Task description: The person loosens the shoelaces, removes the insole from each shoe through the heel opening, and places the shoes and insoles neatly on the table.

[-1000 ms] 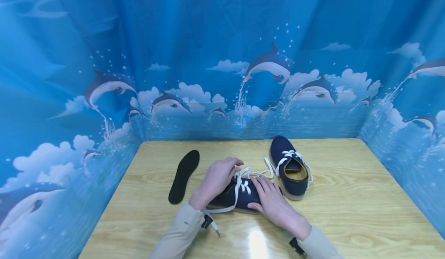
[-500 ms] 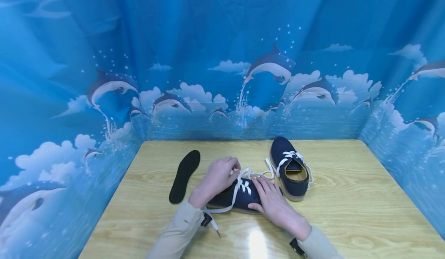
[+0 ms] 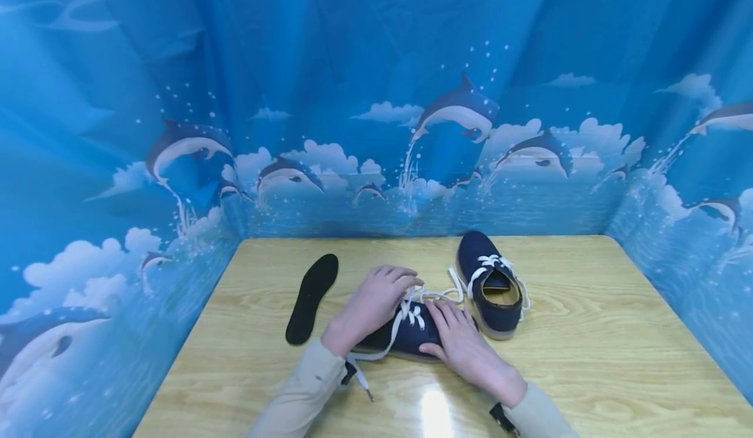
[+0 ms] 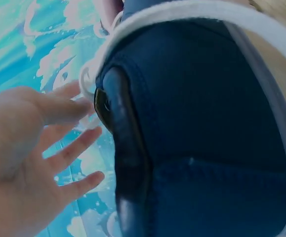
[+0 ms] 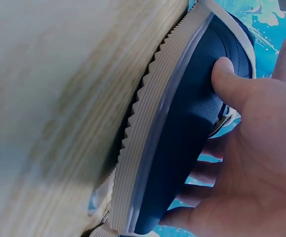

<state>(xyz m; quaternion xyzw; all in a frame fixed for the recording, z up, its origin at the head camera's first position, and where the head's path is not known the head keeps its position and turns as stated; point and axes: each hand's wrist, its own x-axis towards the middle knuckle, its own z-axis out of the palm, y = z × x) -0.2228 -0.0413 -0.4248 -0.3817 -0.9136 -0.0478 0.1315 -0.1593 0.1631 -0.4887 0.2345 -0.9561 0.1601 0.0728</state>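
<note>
A navy canvas shoe with white laces lies across the table, toe to the right. Over its tongue and upper laces, my left hand has its fingers extended forward. The left wrist view has that thumb right at the tongue's edge, beside a lace loop, with the other fingers spread. My right hand holds the toe end: its thumb presses the near side while the fingers reach over to the far side. One loose lace hangs over the shoe's near side to the table.
A second navy shoe, laced in white, stands just beyond the right hand. To the left lies a black insole. Behind the wooden table and along its sides hangs a blue dolphin-print curtain.
My left fingers curled in at the laces half a second ago and now extend forward, with the hand slightly farther right. The right hand stays on the toe.
</note>
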